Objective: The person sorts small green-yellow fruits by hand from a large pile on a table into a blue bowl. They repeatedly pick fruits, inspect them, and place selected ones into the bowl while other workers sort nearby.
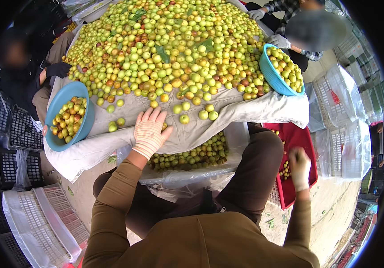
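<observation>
A large heap of yellow-green and reddish jujubes (178, 50) covers the cloth-draped table (192, 134) before me. My left hand (150, 134), in a striped glove with bare fingers, lies palm down near the table's front edge. Its thumb stands apart from the fingers, and a jujube (164, 126) shows between them. Several loose jujubes (203, 115) lie to its right. At my right side, my gloved right hand (300, 167) is blurred over a red-lined crate (301, 142) with some small jujubes in it. Whether that hand holds anything cannot be told.
Below the table edge, a plastic-lined crate (239, 142) of jujubes sits between my knees. Blue baskets of jujubes stand at the table's left (53, 134) and right (272, 75). Gloved co-workers' hands are at the left (58, 69) and right (279, 41). Stacked crates (338, 90) flank both sides.
</observation>
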### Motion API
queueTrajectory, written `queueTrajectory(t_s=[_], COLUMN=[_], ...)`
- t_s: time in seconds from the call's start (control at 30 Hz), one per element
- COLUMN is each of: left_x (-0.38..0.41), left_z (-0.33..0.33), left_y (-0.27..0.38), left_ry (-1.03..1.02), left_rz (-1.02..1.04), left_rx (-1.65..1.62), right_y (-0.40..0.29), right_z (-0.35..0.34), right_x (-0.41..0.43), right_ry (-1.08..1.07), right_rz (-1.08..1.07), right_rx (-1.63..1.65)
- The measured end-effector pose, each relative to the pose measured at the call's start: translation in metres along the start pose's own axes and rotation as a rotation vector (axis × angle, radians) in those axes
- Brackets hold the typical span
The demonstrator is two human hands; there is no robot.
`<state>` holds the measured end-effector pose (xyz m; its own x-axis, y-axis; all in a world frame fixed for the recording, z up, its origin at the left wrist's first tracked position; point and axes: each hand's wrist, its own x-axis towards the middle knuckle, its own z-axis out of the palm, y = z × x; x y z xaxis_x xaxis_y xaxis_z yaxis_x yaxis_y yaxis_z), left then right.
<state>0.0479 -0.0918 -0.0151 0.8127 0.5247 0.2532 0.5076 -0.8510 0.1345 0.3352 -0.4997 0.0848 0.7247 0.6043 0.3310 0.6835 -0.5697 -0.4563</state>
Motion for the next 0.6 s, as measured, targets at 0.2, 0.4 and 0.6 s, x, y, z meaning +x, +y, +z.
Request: queueTrajectory(t_s=[0.2,0.4,0.6], left_x=[0.036,0.116,0.162], left_z=[-0.012,-0.016,0.005], left_y=[0.023,0.046,0.057], left_ry=[0.345,0.034,-0.18], left_rz=[-0.027,-0.189,0.016], left_rx=[-0.177,0.055,0.145], right_y=[0.207,0.153,0.052], right_z=[0.035,0.013,-0.001], right_x=[-0.391,-0.333,-0.088], right_ry=[-1.359,-0.998,-0.225], right_rz=[0.253,0.514,0.256], right_rx=[-0.344,-0.524,-0.36])
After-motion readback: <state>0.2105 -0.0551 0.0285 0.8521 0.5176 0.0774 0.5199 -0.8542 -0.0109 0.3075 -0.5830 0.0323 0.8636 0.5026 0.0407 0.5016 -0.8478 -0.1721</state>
